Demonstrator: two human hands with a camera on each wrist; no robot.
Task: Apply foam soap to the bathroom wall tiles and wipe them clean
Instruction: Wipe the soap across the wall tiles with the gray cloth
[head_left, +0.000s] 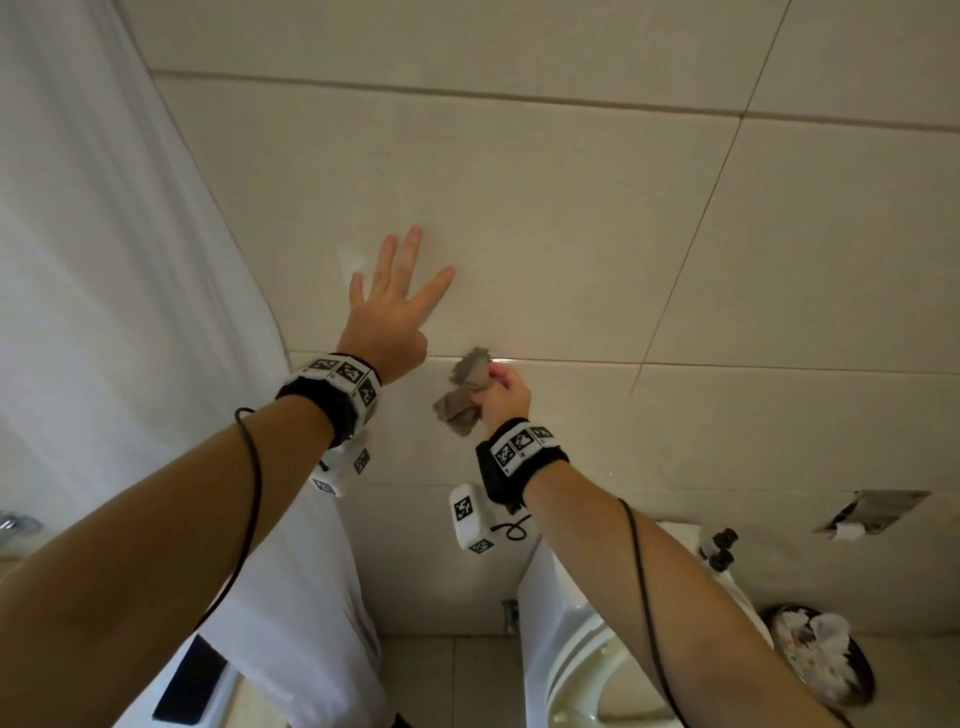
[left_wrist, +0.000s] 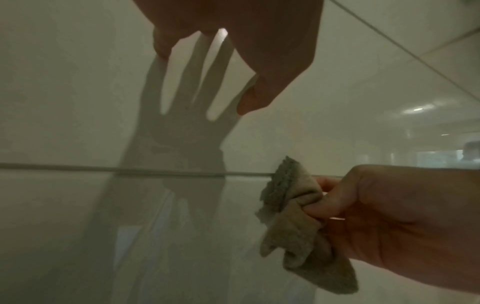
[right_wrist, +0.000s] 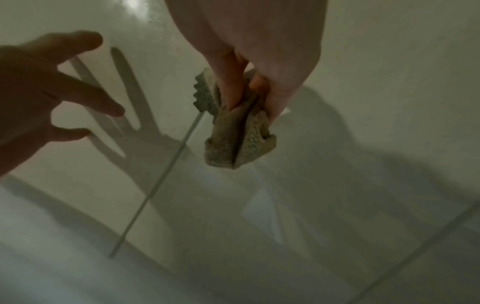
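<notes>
Wiping seems underway: the right hand (head_left: 501, 395) grips a bunched cloth (head_left: 464, 397) beside the tiles (head_left: 571, 234), the left hand (head_left: 387, 312) is splayed, and pressing the cloth flat likely comes next.

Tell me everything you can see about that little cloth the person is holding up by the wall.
The cloth is a small, bunched rag, grey-beige, with a coarse, nubbly weave like terry or microfibre. The right hand grips it at its middle, fingers and thumb curled round it, so crumpled ends stick out above and below. Its top end sits at the grout line between two wall tiles, close against the wall; actual contact is hard to confirm. No foam shows on it.
</notes>
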